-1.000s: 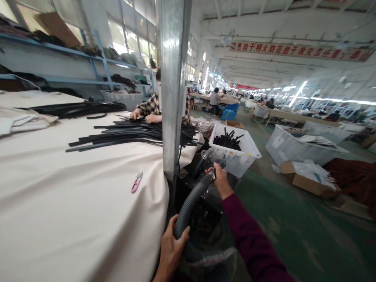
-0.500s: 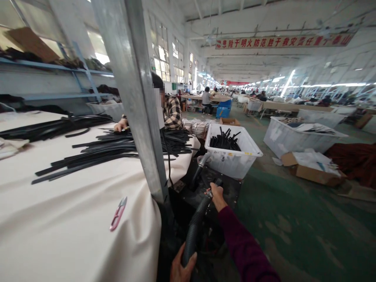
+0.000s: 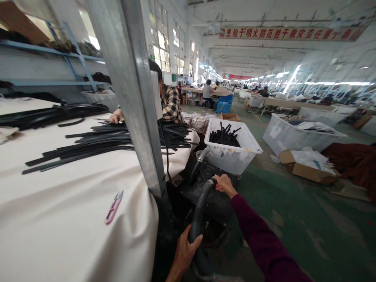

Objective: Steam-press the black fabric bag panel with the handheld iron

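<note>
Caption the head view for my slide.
Left hand and right hand grip a ribbed hose beside a crate of black strips.

Counted up real quick: one corrugated hose (image 3: 199, 207) is spotted, with one left hand (image 3: 184, 254) and one right hand (image 3: 225, 186) on it. One pair of pink thread snips (image 3: 114, 207), one steel post (image 3: 129, 90) and one red banner (image 3: 290, 33) are seen too.

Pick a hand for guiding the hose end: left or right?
Right, likely: the right hand sits at the end of the black corrugated hose, while the left hand holds it farther down.
</note>
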